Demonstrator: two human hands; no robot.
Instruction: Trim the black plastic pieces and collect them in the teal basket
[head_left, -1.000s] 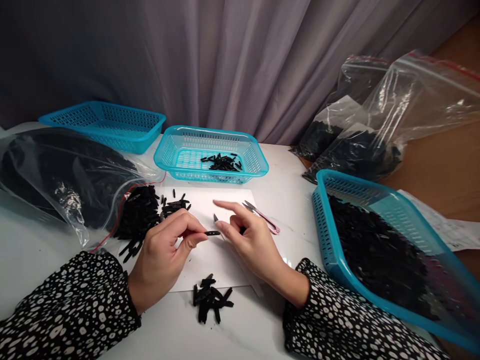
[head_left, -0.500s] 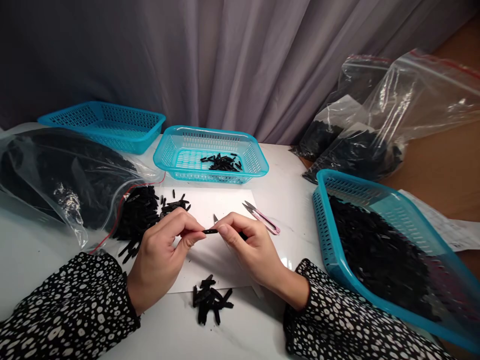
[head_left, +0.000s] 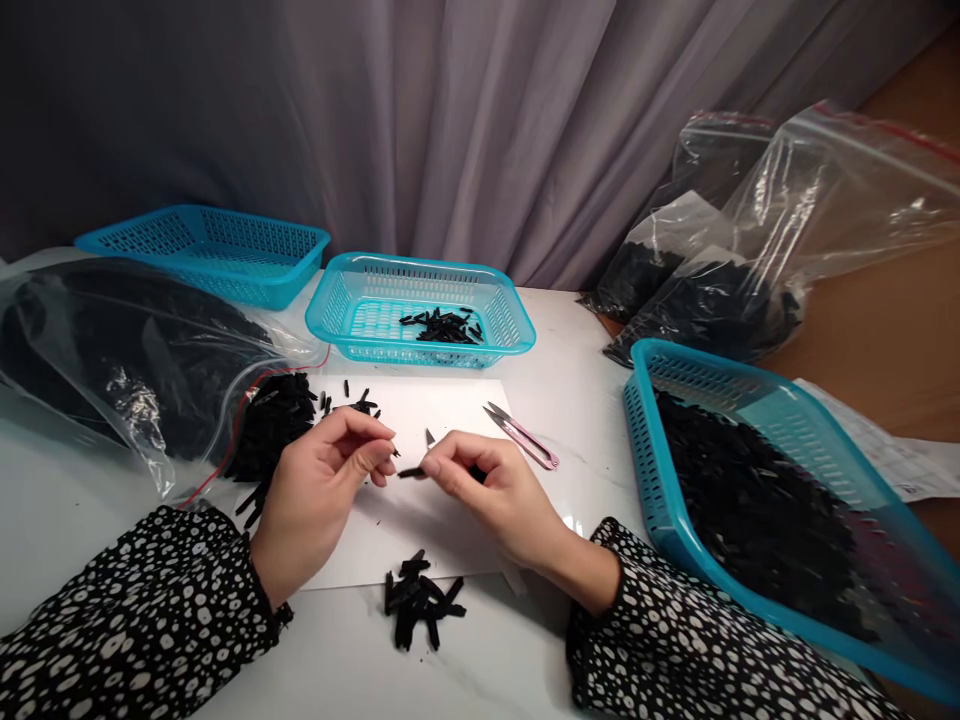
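- The right hand [head_left: 502, 490] is pinching a slim black piece [head_left: 410, 473] between thumb and forefinger; the piece is pointing toward the left hand, lying in the narrow gap between the two.
- The left hand [head_left: 319, 490] is pressing its thumb and forefinger together on a tiny dark bit [head_left: 396, 452], too small for me to make out.
- The hands are sitting close but apart, above a white sheet [head_left: 450, 540] on the counter [head_left: 592, 400].
- A pointed metal tip [head_left: 430, 437] is poking out just beyond the right fingers; how it is being held I can't tell.
- Nearer the wearer, below the gap between the hands, a loose heap of black pieces [head_left: 420, 600] is lying at the sheet's edge.
- Just beyond the left hand, a bigger pile [head_left: 274, 420] is resting at the mouth of a bulging clear bag [head_left: 112, 350].
- Pink-handled snips [head_left: 525, 437] are lying beyond the right hand.
- Straight ahead of both hands, a blue basket [head_left: 420, 263] is holding some similar pieces.
- Well to the right of the right hand, a larger blue basket [head_left: 649, 440] is carrying a thick dark layer.
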